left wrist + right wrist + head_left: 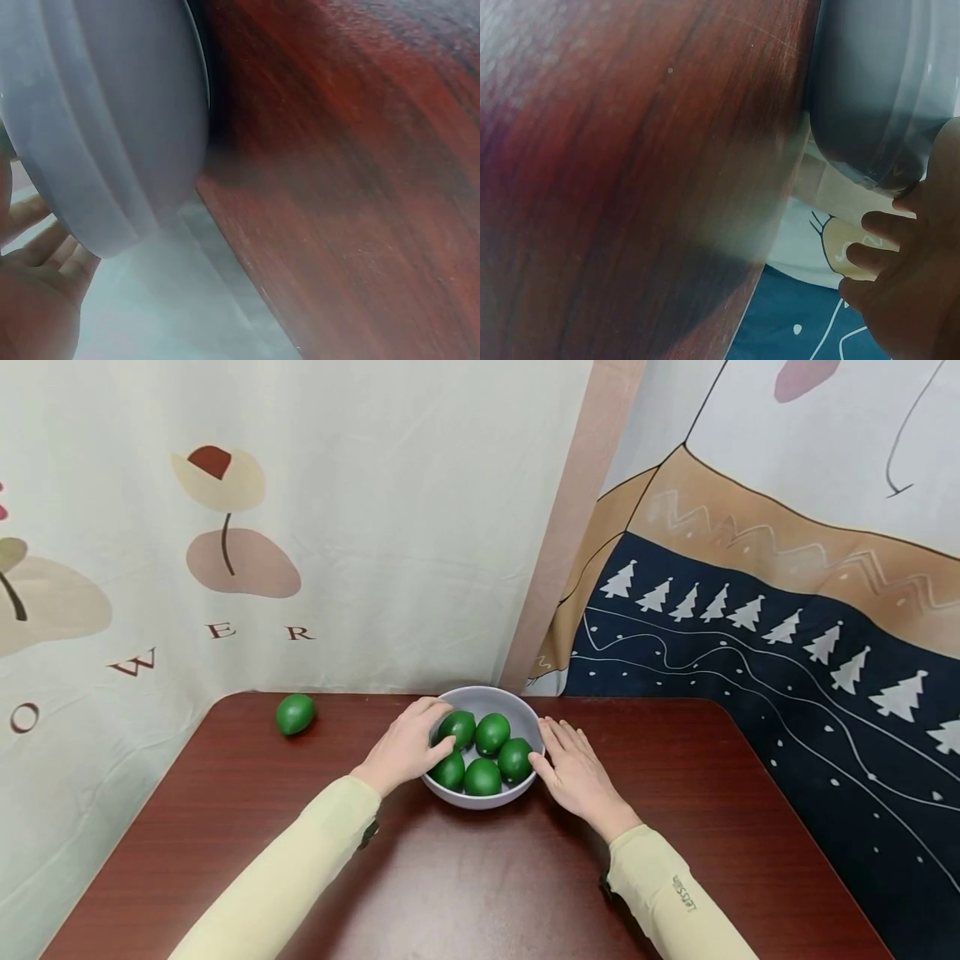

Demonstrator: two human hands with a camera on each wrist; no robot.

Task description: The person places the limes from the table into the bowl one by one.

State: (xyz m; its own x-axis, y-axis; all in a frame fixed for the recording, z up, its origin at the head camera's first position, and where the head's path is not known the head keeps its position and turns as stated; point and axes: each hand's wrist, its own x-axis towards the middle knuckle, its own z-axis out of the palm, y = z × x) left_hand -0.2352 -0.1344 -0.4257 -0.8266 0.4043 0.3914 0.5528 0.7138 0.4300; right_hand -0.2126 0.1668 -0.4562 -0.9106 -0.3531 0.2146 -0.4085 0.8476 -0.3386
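A grey-lavender bowl (480, 802) stands on the dark red-brown table with several green limes (482, 777) inside. My left hand (405, 745) lies over the bowl's left rim, its thumb extended over the limes. In the left wrist view, the fingers (66, 251) reach up to the rim, and their tips are partly hidden by the bowl. At the right side, my right hand (577, 773) touches the bowl with fairly straight fingers, thumb at the rim near a lime. The right wrist view shows its spread fingers (881, 259) beside the bowl's wall.
Another lime (296, 714) lies alone near the table's back left corner. The wooden table (465, 877) ends at a back edge just behind the bowl. A pale printed curtain (390, 568) hangs behind it, with a dark blue tree-patterned cloth (675, 643) at the right.
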